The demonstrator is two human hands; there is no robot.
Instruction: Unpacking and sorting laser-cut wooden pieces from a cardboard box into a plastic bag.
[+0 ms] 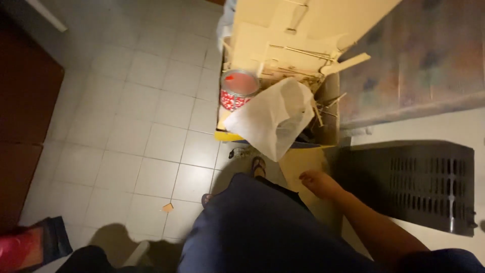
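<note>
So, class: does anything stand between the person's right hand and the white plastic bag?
Nothing visible does. The right hand hangs just below and right of the white plastic bag, with only bare yellowish board between them. The left hand is out of view.

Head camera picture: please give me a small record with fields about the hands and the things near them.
right hand: right hand loosely closed, holding nothing, hanging beside a black vented panel
left hand: not in view
nearest thing: white plastic bag, apart from the hand, ahead of it
beside the bag: round tin with a pink lid
behind: cream cabinet with loose sticks
floor: pale tiled floor
foot: sandalled foot below the bag
</note>
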